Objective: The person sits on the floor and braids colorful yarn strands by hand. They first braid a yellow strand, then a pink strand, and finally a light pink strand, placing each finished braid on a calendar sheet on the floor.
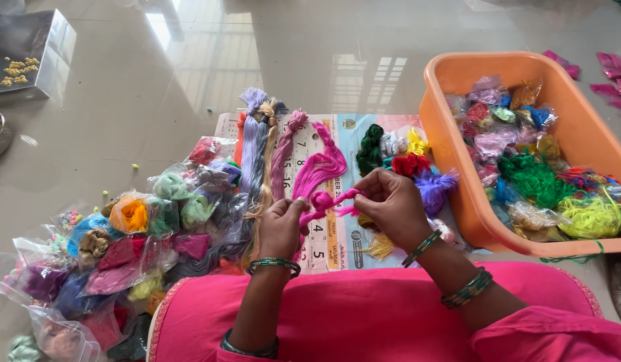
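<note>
Both hands pinch a pink thread skein (326, 200), apparently lying crosswise: left hand (281, 228) fingers grasping one end, right hand (393, 203) the other.

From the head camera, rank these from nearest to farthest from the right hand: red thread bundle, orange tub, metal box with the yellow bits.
1. Red thread bundle, just above the right hand.
2. Orange tub, to its right.
3. Metal box, far top-left.
</note>
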